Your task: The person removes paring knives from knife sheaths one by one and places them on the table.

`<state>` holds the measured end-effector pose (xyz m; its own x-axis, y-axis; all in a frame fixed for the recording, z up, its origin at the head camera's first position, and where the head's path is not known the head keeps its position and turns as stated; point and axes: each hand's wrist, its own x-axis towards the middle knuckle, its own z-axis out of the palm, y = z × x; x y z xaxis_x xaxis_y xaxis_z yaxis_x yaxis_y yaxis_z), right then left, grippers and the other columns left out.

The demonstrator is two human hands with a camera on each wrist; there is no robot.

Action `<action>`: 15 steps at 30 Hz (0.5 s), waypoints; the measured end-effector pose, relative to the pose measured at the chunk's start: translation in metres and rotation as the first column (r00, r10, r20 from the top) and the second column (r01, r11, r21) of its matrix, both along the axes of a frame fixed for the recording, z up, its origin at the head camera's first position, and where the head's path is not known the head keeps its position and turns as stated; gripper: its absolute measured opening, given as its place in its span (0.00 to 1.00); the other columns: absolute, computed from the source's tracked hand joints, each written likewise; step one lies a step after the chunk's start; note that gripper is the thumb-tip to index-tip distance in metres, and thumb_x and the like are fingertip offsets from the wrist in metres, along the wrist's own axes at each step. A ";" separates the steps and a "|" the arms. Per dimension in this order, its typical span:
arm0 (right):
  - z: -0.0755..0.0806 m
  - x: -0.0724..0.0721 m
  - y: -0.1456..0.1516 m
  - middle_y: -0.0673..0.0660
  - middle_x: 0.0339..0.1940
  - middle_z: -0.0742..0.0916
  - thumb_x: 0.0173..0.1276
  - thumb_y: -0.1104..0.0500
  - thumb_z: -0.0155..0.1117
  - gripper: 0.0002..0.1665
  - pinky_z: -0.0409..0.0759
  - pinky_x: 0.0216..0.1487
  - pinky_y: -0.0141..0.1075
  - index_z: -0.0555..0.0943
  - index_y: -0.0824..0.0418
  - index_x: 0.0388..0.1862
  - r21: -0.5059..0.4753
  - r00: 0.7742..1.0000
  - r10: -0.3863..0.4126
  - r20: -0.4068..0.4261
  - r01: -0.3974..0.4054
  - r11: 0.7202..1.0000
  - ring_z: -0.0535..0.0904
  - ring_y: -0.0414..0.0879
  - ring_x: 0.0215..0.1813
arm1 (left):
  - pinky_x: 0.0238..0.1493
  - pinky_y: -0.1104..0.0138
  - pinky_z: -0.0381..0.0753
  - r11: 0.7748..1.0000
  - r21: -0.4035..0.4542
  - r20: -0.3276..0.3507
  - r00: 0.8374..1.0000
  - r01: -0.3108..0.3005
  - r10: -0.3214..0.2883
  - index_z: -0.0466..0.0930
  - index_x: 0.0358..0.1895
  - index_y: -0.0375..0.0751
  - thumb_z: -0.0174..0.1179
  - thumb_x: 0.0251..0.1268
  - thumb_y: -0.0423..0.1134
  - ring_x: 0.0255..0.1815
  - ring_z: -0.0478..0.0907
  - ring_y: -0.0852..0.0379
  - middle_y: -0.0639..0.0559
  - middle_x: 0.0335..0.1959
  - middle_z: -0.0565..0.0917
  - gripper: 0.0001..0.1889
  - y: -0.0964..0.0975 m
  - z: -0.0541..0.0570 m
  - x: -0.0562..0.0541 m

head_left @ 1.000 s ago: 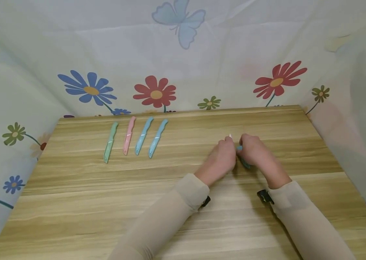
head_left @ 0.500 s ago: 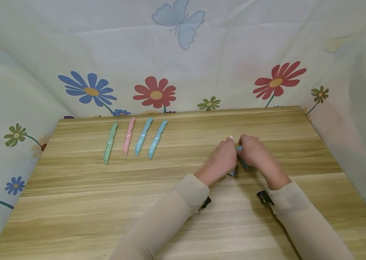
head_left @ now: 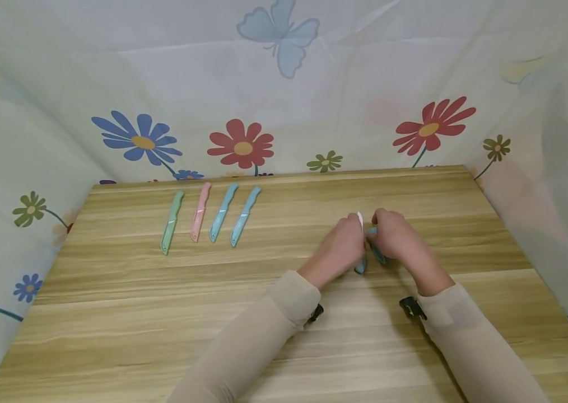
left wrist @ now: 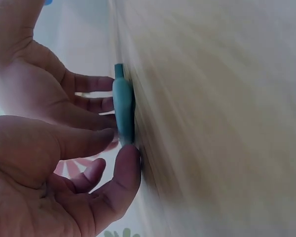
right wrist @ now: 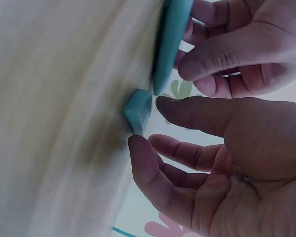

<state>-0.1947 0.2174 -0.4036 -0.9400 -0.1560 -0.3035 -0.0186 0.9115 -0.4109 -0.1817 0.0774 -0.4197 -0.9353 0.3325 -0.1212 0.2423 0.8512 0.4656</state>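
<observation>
In the head view, my left hand (head_left: 341, 246) grips a small blue-handled paring knife (head_left: 361, 266). Its white blade (head_left: 360, 217) juts beyond the fingers, pointing away from me, and the fist hides its middle. Just to the right, my right hand (head_left: 392, 232) pinches a blue knife sheath (head_left: 378, 253), partly covered by the fingers. Seen from the right wrist, thumb and forefinger close around the short sheath end (right wrist: 137, 109), with the longer blue handle (right wrist: 172, 44) above it in the left hand. Both pieces are low over the wooden table.
Several knives in sheaths lie in a row at the table's back left: a green knife (head_left: 170, 223), a pink knife (head_left: 200, 212), a blue knife (head_left: 223, 212) and another blue knife (head_left: 245, 217). Flowered cloth (head_left: 284, 95) surrounds the table (head_left: 163, 313) at the back and sides.
More of the white blade shows past my left fingers, and the knife's handle end has come into view below that hand. The right hand and the row of knives stay put.
</observation>
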 end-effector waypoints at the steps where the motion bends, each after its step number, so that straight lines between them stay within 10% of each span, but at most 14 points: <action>1: 0.001 0.000 0.000 0.77 0.63 0.80 0.82 0.58 0.60 0.26 0.77 0.64 0.58 0.72 0.78 0.65 -0.003 1.000 -0.002 -0.002 0.002 1.000 0.77 0.68 0.64 | 0.37 0.68 0.81 1.000 0.003 0.005 1.000 -0.011 0.011 0.73 0.57 0.33 0.61 0.76 0.36 0.38 0.79 0.56 0.45 0.41 0.81 0.15 -0.002 0.000 0.000; 15: 0.018 0.004 -0.011 0.76 0.65 0.79 0.81 0.58 0.63 0.27 0.77 0.62 0.59 0.73 0.75 0.68 -0.019 0.993 0.027 -0.112 -0.029 0.999 0.76 0.68 0.65 | 0.45 0.60 0.86 0.998 -0.065 -0.069 0.997 -0.025 0.021 0.79 0.58 0.39 0.63 0.76 0.42 0.46 0.84 0.51 0.46 0.49 0.83 0.15 -0.025 0.023 0.001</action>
